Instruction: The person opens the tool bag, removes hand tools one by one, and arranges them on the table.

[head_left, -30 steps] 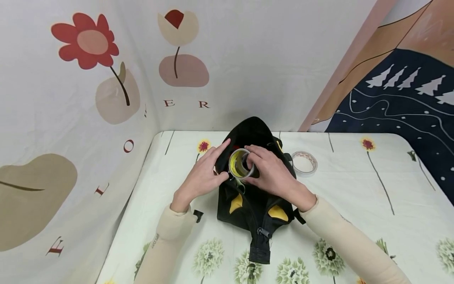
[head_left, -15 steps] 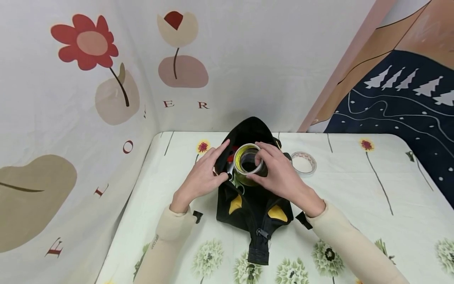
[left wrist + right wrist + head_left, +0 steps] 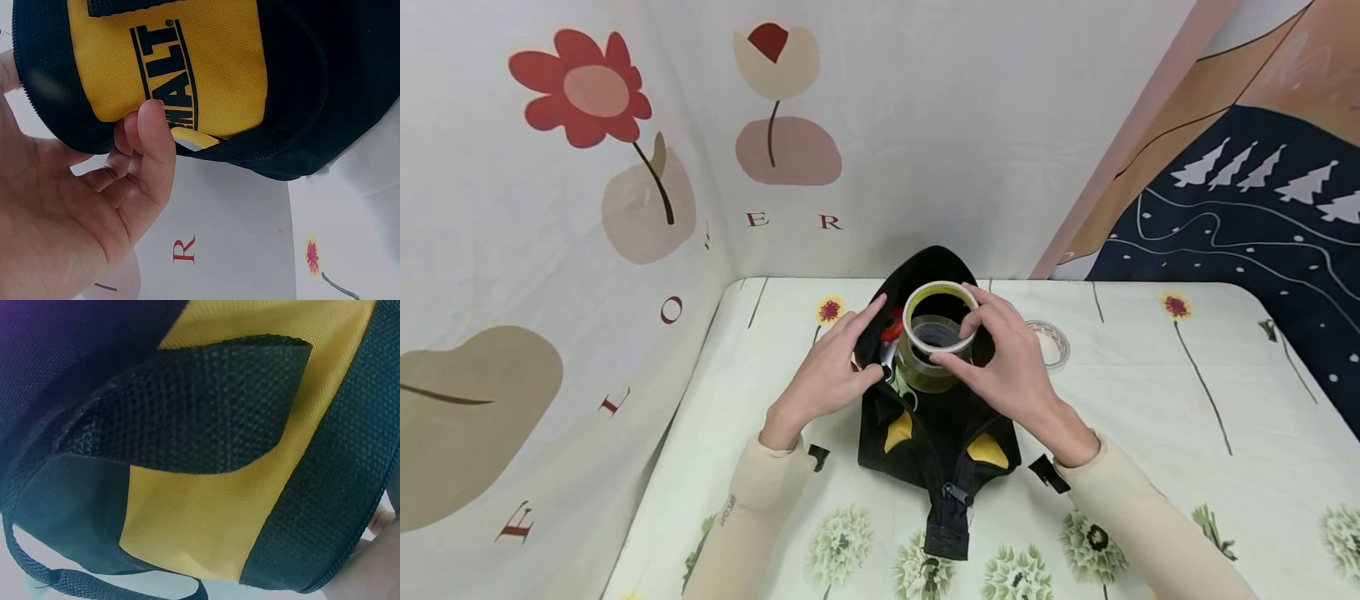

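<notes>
A black and yellow tool bag (image 3: 895, 450) stands unzipped on the table, its mouth gaping upward. My left hand (image 3: 831, 367) grips the bag's left rim, thumb on the inner side; in the left wrist view its curled fingers (image 3: 153, 156) lie against the yellow lettered panel. Over the opening, my right hand (image 3: 1011, 362) pinches the upper rim of a wide roll of clear packing tape (image 3: 925, 373) with a yellow-lined core. Inside the bag, a red object (image 3: 892, 325) and a pale green loop-shaped handle (image 3: 912, 398) show beside the roll. The right wrist view is mostly filled by the bag's side.
A thin tape roll (image 3: 1063, 343) lies flat on the table right of the bag, partly covered by my right hand. Black strap ends with buckles (image 3: 1049, 473) stick out at both sides. The flowered tablecloth (image 3: 1150, 400) meets a printed cloth wall behind.
My right hand has lifted the packing tape roll, turned it more upright and shifted it right, uncovering the red object. My left hand keeps its place on the bag's rim.
</notes>
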`<state>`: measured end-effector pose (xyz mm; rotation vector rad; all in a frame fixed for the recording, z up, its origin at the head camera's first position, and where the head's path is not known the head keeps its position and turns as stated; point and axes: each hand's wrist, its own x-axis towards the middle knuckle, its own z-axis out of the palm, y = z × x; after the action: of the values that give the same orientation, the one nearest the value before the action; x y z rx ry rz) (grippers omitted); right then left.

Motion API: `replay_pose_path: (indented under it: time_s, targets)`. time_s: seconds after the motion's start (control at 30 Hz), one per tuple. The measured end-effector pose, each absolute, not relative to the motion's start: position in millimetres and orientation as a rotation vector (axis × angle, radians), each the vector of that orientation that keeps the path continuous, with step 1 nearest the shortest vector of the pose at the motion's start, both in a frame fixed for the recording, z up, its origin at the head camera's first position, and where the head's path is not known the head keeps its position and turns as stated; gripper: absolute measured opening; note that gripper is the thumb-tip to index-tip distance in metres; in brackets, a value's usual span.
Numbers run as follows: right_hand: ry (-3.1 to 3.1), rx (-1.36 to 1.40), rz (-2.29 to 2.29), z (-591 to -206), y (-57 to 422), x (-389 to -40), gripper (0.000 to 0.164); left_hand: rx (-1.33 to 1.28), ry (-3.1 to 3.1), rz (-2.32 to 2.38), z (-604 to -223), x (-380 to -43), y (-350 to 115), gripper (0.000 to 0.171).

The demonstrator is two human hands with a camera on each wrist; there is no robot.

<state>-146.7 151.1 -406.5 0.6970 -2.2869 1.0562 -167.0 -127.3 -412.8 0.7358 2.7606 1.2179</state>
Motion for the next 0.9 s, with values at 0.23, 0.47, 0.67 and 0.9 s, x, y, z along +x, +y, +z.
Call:
replay_pose_path:
  time_s: [0.23,0.47,0.67,0.9]
  targets:
    - [-2.236,0.585,1.086,-407.4,158.1,-144.7,0.044,0.742,2.754,1.225,-413.6,-167.0,-126.8,0.092]
    - [-2.194,0.495,1.102,-412.0,169.0,-143.7,0.043,0.743,2.752,1.227,-412.2,-166.1,-126.9,0.091]
    - [-2.123,0.446,1.146,-418.8,182.2,-141.6,0.041,0.751,2.750,1.231,-413.0,-166.4,-126.4,0.091]
    - [-2.082,0.352,1.184,-423.6,195.2,-137.9,0.040,0.778,2.756,1.238,-413.8,-167.5,-126.6,0.091]
